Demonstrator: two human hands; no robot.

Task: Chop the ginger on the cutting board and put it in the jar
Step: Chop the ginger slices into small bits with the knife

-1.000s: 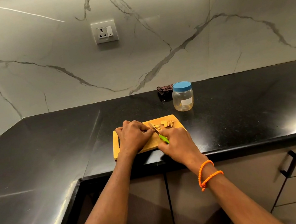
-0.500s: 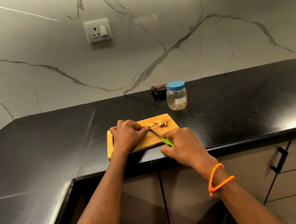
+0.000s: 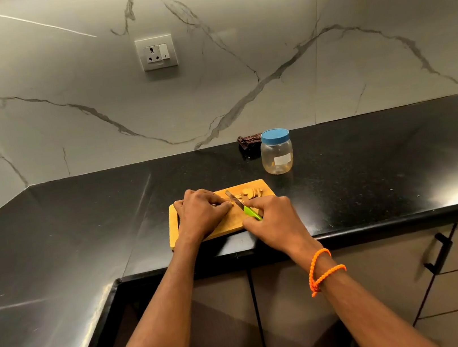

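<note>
The right hand (image 3: pixel 276 222) closes its grip on a green-handled kitchen knife (image 3: pixel 243 205), blade down beside the left hand (image 3: pixel 202 214), whose curled fingers pin the ginger piece (image 3: pixel 228 203) on the yellow wooden cutting board (image 3: pixel 176 228). Cut slices (image 3: pixel 251 192) lie just beyond the blade; farther right on the black tabletop (image 3: pixel 370 176) stands the clear blue-lidded plastic jar (image 3: pixel 276 151).

The left hand (image 3: pixel 202 211) hides the uncut ginger (perhaps pinched); jar (image 3: pixel 276 152) contents unclear.
</note>
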